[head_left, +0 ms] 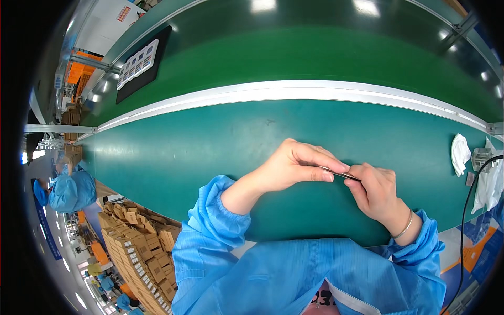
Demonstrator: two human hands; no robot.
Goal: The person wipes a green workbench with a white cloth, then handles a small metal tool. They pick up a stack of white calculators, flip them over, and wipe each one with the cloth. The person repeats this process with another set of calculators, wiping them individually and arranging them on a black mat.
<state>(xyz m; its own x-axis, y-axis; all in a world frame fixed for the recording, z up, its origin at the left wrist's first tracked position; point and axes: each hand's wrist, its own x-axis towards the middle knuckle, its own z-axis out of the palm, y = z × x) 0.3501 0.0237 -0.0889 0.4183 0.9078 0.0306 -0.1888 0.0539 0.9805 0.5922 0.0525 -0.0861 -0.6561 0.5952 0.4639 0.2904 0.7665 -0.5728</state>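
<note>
Head | left hand [292, 164], right hand [376, 191] pinch thin piece [350, 177] | ledge [273, 92] well apart

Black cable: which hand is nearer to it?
Right. The right hand is left of the cable, not touching it; the left hand is farther left, beyond the right hand.

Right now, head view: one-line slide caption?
Left hand and right hand hold a thin object between them above a green table.
</note>
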